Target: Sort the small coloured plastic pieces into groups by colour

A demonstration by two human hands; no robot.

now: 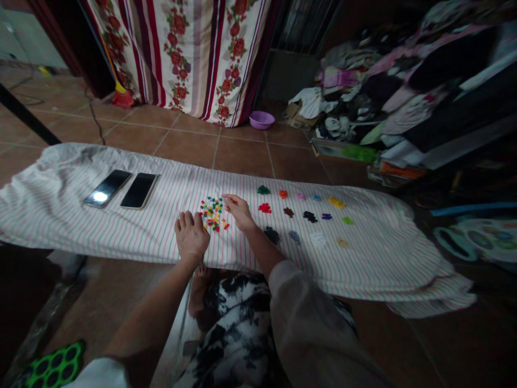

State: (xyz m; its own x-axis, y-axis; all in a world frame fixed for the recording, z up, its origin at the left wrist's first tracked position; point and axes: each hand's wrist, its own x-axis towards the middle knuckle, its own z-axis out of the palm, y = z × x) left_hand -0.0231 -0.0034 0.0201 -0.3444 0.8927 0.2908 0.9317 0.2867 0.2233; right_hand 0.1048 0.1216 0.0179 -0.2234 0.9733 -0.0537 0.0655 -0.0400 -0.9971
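Observation:
A mixed pile of small coloured pieces (213, 213), mostly red, yellow and green, lies on a striped cloth (169, 188). My left hand (191, 235) rests palm down against the pile's left side, fingers stretched out on the cloth. At the pile's upper right edge is my right hand (239, 211), its thumb and fingers drawn together; whatever may be between the tips is too small to make out. Right of that hand sit small single-colour heaps, among them a dark green heap (263, 189), a red heap (265, 208), an orange heap (283, 194) and a black heap (310, 216).
Two phones (139, 190) lie on the cloth at left. More heaps, such as a yellow heap (336, 202) and a white heap (318, 240), form rows at right. Beyond are a floral curtain (194, 59), a purple basin (262, 120) and piled clothes (416, 102).

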